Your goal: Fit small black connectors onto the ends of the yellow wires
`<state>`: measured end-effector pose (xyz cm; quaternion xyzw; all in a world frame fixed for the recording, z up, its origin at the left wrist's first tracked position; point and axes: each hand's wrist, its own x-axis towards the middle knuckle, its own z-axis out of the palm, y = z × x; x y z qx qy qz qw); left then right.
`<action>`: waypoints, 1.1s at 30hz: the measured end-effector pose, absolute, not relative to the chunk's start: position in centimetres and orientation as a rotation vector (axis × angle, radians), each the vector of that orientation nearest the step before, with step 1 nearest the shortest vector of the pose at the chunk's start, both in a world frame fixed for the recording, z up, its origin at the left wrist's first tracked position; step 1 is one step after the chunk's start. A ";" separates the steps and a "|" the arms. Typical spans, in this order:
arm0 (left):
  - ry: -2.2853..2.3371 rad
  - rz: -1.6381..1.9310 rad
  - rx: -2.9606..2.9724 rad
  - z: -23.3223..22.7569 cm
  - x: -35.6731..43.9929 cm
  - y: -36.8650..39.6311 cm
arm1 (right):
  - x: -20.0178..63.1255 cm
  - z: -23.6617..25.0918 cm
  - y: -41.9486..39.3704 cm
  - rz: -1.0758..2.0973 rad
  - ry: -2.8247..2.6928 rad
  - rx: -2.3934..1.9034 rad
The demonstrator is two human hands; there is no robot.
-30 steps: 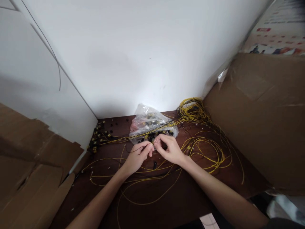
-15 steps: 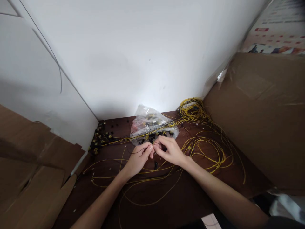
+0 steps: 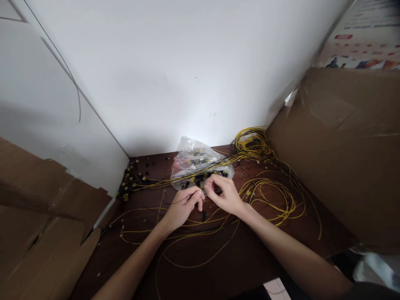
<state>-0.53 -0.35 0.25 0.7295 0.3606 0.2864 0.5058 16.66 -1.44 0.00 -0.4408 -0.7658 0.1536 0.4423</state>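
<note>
A dark wooden tabletop (image 3: 237,258) fills a corner between a white wall (image 3: 175,71) at its far edge and a big cardboard sheet (image 3: 346,154) along its right edge; more cardboard (image 3: 43,233) leans at the left edge. Loops of yellow cable (image 3: 271,200) spread over the right half of the tabletop, with a dense coil (image 3: 251,143) in the far right corner. A clear plastic bag (image 3: 195,160) of small black and yellow parts lies at the middle of the far edge, and a row of black and yellow connectors (image 3: 128,183) sits in the far left corner.

Against the picture half a second back, the right hand (image 3: 225,196) has lifted slightly and drawn a little away from the left hand (image 3: 181,206); their fingertips, which then met, now show a narrow gap. The bag, cables and connectors lie as before.

The left hand pinches shut, thumb against forefinger, on a thin dark wire (image 3: 175,199) that trails off to its left just above the tabletop. The right hand's fingers curl in a tight pinch just in front of the bag; what it grips is too small to tell. A small black part (image 3: 203,216) lies on the tabletop just below both hands.
</note>
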 end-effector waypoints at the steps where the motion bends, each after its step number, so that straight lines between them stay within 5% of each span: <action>1: 0.871 0.688 1.767 0.3 -0.5 -0.4 | 16.6 0.0 -1.5 0.402 -1.920 -1.082; 33: 0.888 0.657 1.762 0.1 -0.5 -0.4 | 16.8 -0.2 -1.3 0.368 -2.017 -1.105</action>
